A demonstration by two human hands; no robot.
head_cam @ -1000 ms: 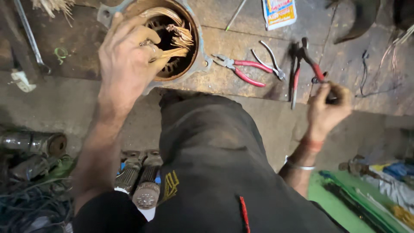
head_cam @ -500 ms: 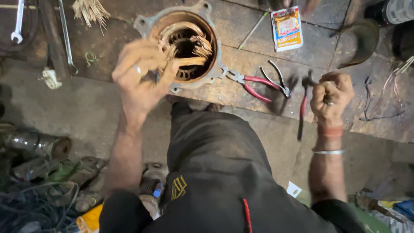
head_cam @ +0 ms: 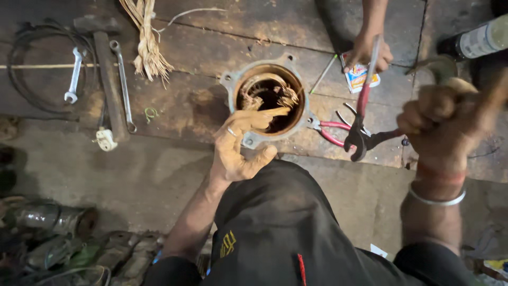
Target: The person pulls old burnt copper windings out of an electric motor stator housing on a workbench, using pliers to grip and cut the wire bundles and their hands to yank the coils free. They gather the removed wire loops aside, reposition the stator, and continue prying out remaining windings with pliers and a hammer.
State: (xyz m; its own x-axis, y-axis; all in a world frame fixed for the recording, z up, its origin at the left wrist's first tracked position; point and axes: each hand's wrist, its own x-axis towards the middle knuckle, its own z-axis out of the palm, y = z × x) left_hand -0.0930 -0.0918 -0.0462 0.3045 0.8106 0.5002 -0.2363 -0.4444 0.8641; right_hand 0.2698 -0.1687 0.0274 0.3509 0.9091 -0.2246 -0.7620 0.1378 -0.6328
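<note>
On the bench, near its front edge: round motor housing, open end up, copper windings showing inside; left hand at its near rim, open, fingers spread and reaching over the bore, thumb apart, holding nothing, a ring on one finger; right hand raised well to the right of the housing, closed in a fist, blurred, so what it grips I cannot tell; red-handled pliers hanging upright and mid-air just left of that fist, jaws down; second red-handled pliers lying flat beside the housing. Far side: another person's hand resting on a small printed packet. Left part of bench: two spanners, hammer, bundle of straw-like strips, black cable.
</note>
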